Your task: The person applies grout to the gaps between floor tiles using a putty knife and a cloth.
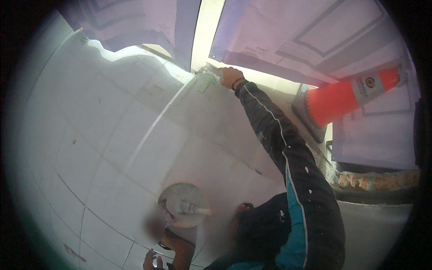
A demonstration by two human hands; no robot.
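My right arm, in a dark sleeve with a pale stripe, stretches far across the floor. At its end my right hand (230, 77) is closed low beside the pale door post (203, 33), next to a patch of whitish rubble (208, 69); what it grips is hidden. Lower down stands a round whitish bucket (195, 220) with a pale tool (188, 207) inside. A bare forearm with a dark wristband, seemingly my left, rises beside it. The hand (155, 225) there is smeared by blur. Some fingers (149, 260) show at the bottom edge, near a shiny pale thing.
An orange traffic cone (335, 100) with a grey band and dark base leans at the right. Purple sheeting (288, 36) covers the doors. Broken brick edging (375, 180) lies below the cone. Large pale tiles (121, 121) cover the floor. Sunlight crosses them.
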